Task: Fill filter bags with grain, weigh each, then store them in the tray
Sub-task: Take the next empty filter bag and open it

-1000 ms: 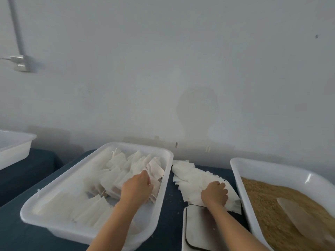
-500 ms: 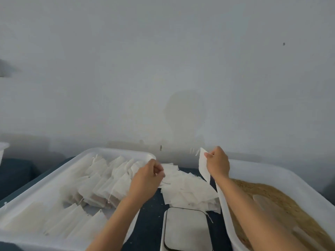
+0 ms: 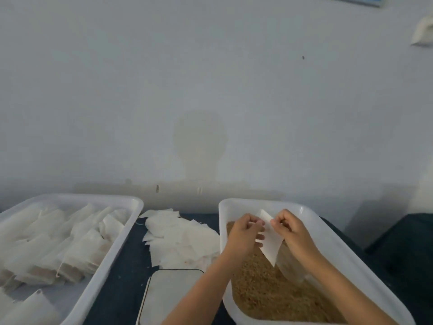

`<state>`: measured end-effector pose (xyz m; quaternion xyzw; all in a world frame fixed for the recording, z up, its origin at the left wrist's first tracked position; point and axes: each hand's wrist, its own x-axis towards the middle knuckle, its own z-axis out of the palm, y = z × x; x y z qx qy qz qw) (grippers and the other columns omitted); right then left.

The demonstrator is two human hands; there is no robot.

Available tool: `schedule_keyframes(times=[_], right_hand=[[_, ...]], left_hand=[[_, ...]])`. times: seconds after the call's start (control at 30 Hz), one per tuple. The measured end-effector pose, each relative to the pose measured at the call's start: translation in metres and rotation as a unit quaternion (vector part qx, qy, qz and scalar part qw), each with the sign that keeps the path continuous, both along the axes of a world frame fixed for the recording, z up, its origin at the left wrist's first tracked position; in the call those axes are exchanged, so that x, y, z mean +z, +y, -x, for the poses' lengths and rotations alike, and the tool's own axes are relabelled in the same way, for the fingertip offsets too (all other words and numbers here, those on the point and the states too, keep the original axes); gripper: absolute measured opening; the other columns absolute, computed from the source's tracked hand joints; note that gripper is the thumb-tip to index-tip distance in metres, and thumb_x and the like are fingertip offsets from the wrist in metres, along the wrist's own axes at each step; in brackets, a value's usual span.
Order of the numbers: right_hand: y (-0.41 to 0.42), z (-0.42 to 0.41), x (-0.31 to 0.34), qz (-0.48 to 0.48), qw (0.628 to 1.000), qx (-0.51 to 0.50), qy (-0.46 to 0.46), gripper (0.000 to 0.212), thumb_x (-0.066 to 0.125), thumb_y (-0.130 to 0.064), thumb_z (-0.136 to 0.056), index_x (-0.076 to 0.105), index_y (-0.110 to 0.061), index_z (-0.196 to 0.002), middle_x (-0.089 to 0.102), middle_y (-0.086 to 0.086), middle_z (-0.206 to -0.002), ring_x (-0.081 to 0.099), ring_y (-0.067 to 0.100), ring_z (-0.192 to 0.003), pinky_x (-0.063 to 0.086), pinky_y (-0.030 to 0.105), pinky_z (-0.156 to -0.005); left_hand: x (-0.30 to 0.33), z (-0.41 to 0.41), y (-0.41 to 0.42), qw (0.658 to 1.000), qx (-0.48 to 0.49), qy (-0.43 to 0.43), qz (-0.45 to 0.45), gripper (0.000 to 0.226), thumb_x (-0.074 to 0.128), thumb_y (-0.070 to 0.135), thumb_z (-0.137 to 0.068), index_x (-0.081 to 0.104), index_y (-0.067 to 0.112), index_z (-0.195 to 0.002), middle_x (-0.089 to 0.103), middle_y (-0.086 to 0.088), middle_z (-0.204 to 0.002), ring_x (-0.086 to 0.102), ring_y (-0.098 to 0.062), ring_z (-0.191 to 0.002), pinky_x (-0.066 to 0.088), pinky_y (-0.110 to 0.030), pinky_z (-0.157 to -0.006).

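Both hands pinch one flat white paper filter bag [image 3: 269,240] by its upper edge, the left hand [image 3: 244,233] and the right hand [image 3: 291,231] close together above the brown grain [image 3: 269,289] in the white plastic tray [image 3: 328,233]. The bag's long axis runs downward and slightly right, its lower corner pointing at the grain (whether its mouth is open cannot be told). A pale scoop [image 3: 293,263] under the right wrist is mostly hidden. Left of the hands lies a loose pile of empty white bags [image 3: 182,240] on the dark surface [image 3: 121,289]; nearer, the grey flat scale [image 3: 171,296] is cut off by the frame. Further left, the white storage tray [image 3: 112,249] holds filled bags [image 3: 70,249], blurred.
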<state>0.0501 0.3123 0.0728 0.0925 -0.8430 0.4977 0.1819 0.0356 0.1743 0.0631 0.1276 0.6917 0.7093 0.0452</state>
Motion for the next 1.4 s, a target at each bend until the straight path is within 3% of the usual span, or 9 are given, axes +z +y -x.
schedule_keyframes(times=[0.23,0.43,0.67,0.83,0.93,1.1,1.2,1.3,1.4], right_hand=[[0.013,-0.011,-0.023,0.019,0.999,0.027,-0.030,0.022,0.057,-0.020,-0.091,0.052,-0.013,-0.070,0.051,-0.007,-0.061,0.050,0.005,-0.057,0.039,0.013,-0.057],[0.010,-0.008,-0.027,0.019,0.991,0.084,-0.097,0.027,0.051,-0.009,-0.094,0.051,-0.013,-0.067,0.050,-0.010,-0.060,0.049,0.007,-0.058,0.039,0.017,-0.058],[0.010,-0.012,-0.022,0.065,0.987,0.087,-0.118,0.021,0.052,-0.007,-0.093,0.057,-0.005,-0.073,0.059,0.009,-0.074,0.061,0.025,-0.074,0.053,0.032,-0.072],[0.013,-0.009,-0.027,0.026,0.992,0.023,-0.123,0.016,0.056,-0.015,-0.092,0.066,-0.010,-0.079,0.068,0.002,-0.074,0.065,0.014,-0.069,0.055,0.025,-0.067],[0.015,-0.008,-0.028,0.016,0.991,-0.006,-0.131,0.020,0.055,-0.015,-0.092,0.065,-0.016,-0.075,0.068,0.002,-0.072,0.063,0.007,-0.062,0.051,0.018,-0.061],[0.020,-0.007,-0.028,0.047,0.987,-0.071,-0.136,0.021,0.057,-0.012,-0.090,0.062,-0.011,-0.069,0.068,0.003,-0.068,0.064,0.012,-0.060,0.053,0.020,-0.058],[0.021,-0.006,-0.029,0.054,0.984,-0.090,-0.143,0.021,0.059,-0.009,-0.087,0.062,-0.009,-0.066,0.066,0.003,-0.065,0.062,0.007,-0.054,0.050,0.017,-0.053],[0.020,-0.006,-0.029,0.074,0.983,-0.071,-0.153,0.020,0.059,-0.010,-0.088,0.065,-0.007,-0.069,0.068,0.003,-0.067,0.064,0.008,-0.058,0.053,0.019,-0.057],[0.021,-0.007,-0.029,0.083,0.982,-0.083,-0.148,0.019,0.057,-0.014,-0.090,0.067,-0.010,-0.075,0.070,0.004,-0.072,0.067,0.014,-0.067,0.055,0.024,-0.062]], left_hand=[[-0.017,0.006,0.022,1.000,-0.026,-0.008,0.009,0.025,0.053,0.028,-0.095,0.053,0.015,-0.074,0.057,0.001,-0.072,0.057,-0.010,-0.066,0.048,-0.018,-0.058],[-0.031,0.014,0.018,0.999,-0.030,-0.010,0.021,0.025,0.051,0.016,-0.095,0.051,0.011,-0.071,0.056,-0.003,-0.069,0.059,-0.015,-0.067,0.053,-0.026,-0.064],[-0.033,0.015,0.019,0.997,-0.007,0.032,0.067,0.020,0.049,0.009,-0.093,0.051,0.008,-0.073,0.059,-0.005,-0.072,0.061,-0.016,-0.068,0.055,-0.033,-0.074],[-0.034,0.011,0.020,0.999,-0.046,0.009,0.017,0.023,0.057,0.025,-0.092,0.049,0.011,-0.075,0.054,0.001,-0.068,0.054,-0.012,-0.062,0.045,-0.023,-0.062],[-0.036,0.011,0.018,0.995,-0.030,0.055,0.074,0.022,0.066,0.026,-0.086,0.050,0.017,-0.073,0.051,0.008,-0.064,0.047,-0.007,-0.059,0.041,-0.021,-0.060],[-0.034,0.008,0.017,0.987,0.029,0.105,0.122,0.022,0.053,0.001,-0.084,0.042,0.020,-0.082,0.047,0.001,-0.073,0.049,-0.015,-0.065,0.049,-0.034,-0.064],[-0.036,0.006,0.018,0.959,0.027,0.202,0.199,0.023,0.042,-0.002,-0.087,0.045,0.021,-0.086,0.040,0.006,-0.073,0.040,-0.012,-0.063,0.037,-0.024,-0.061],[-0.038,0.004,0.020,0.928,0.017,0.230,0.291,0.018,0.038,0.013,-0.094,0.049,0.022,-0.084,0.041,0.010,-0.081,0.041,-0.007,-0.072,0.033,-0.016,-0.063],[-0.038,0.003,0.021,0.912,0.019,0.232,0.338,0.022,0.042,0.042,-0.094,0.046,0.023,-0.082,0.041,0.009,-0.086,0.041,-0.012,-0.083,0.035,-0.024,-0.072]])
